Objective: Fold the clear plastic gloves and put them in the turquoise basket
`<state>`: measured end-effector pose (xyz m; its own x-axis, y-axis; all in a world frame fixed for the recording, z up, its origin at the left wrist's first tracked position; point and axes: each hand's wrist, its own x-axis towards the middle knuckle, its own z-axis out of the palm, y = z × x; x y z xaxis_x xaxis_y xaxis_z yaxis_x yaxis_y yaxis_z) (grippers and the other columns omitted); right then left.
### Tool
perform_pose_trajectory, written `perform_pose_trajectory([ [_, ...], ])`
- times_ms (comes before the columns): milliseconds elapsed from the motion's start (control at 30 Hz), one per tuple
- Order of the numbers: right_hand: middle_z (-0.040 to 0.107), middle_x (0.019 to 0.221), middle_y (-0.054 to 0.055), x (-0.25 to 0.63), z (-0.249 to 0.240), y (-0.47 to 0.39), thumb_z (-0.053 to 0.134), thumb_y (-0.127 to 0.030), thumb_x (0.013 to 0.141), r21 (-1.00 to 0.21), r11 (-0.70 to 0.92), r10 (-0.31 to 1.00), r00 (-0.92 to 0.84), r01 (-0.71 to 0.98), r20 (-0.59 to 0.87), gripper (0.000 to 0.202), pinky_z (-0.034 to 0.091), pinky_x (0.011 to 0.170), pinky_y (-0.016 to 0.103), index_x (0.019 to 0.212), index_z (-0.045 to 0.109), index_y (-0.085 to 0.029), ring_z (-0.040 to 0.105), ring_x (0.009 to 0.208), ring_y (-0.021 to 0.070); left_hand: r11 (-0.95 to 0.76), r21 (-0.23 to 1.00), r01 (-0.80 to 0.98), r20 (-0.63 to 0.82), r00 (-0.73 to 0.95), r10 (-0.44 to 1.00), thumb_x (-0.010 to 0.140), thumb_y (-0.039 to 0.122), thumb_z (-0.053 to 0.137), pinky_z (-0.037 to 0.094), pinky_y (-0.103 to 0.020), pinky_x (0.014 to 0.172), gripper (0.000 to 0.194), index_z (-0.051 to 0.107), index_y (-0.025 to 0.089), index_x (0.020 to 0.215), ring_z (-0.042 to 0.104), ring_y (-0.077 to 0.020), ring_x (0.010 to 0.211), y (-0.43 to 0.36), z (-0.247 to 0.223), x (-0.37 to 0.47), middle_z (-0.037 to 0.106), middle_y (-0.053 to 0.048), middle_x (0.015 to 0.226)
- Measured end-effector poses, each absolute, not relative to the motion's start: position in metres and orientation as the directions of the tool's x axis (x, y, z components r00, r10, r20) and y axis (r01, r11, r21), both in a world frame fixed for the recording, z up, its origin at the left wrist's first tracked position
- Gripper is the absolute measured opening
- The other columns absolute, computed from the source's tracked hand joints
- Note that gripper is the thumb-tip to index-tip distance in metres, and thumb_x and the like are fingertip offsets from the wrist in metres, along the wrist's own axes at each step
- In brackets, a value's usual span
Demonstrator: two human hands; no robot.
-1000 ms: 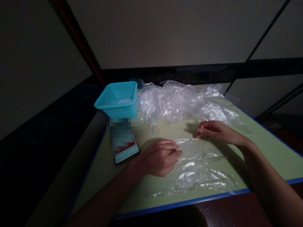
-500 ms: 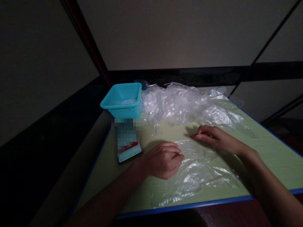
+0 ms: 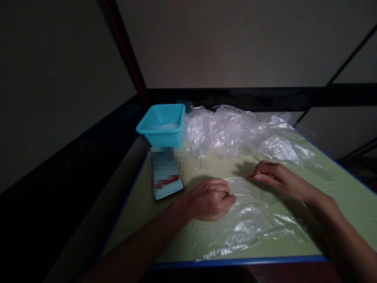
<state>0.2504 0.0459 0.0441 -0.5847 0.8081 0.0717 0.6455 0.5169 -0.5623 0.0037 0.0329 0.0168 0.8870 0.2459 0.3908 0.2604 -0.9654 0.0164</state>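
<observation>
A clear plastic bag [image 3: 246, 228] lies flat and wrinkled near the front edge of the table, its shiny film spread between my hands. My left hand [image 3: 210, 200] rests at its upper left part, fingers curled and closed on the film. Toward the upper right corner, my right hand [image 3: 278, 179] has thumb and forefinger pinched together at the bag's far edge. The fingertips of both hands are partly hidden, and the thin film at them is hard to make out.
A heap of crumpled clear plastic bags [image 3: 232, 131] spreads along the back of the green table [image 3: 138, 232] with blue edging. At the back left stands a turquoise plastic basin [image 3: 165, 139] with something pale inside. A phone [image 3: 169, 190], partly blurred out, lies before it.
The whole view has shifted, so everything appears slightly further right. Both hands stay at nearly the same places on the bag.
</observation>
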Motion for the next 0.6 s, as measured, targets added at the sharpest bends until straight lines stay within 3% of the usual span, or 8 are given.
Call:
perform_pose_trajectory([
  [200,0.057,0.081,0.006,0.248,0.041,0.047,0.037,-0.040,0.092,-0.520,0.535,0.795,-0.605,0.666,0.043,0.029,0.041,0.069,0.034,0.083,0.055,-0.019,0.055,0.077,0.0200,-0.969,0.006,0.248,0.405,0.885,0.229,0.081,0.010,0.042,0.048,-0.027,0.079,0.022,0.061,0.012,0.071,0.060,-0.0143,0.070,0.031,0.016,0.005,0.064,-0.004,0.065],
  [367,0.059,0.087,0.006,0.241,0.036,0.046,0.038,-0.040,0.092,-0.489,0.611,0.750,-0.653,0.622,0.106,0.027,0.042,0.075,0.036,0.088,0.054,-0.019,0.055,0.086,0.0213,-0.974,-0.007,0.226,0.416,0.887,0.202,0.082,0.010,0.040,0.048,-0.027,0.079,0.024,0.061,0.014,0.070,0.060,-0.0139,0.068,0.025,0.016,0.009,0.063,-0.004,0.065],
  [600,0.057,0.115,0.008,0.230,0.027,0.044,0.044,-0.041,0.090,-0.418,0.720,0.664,-0.724,0.554,0.185,0.034,0.037,0.094,0.041,0.117,0.049,-0.021,0.047,0.112,0.0243,-0.977,-0.031,0.212,0.408,0.895,0.181,0.079,0.010,0.042,0.046,-0.025,0.082,0.021,0.060,0.015,0.069,0.059,-0.0126,0.065,0.018,0.018,0.012,0.062,-0.002,0.062],
])
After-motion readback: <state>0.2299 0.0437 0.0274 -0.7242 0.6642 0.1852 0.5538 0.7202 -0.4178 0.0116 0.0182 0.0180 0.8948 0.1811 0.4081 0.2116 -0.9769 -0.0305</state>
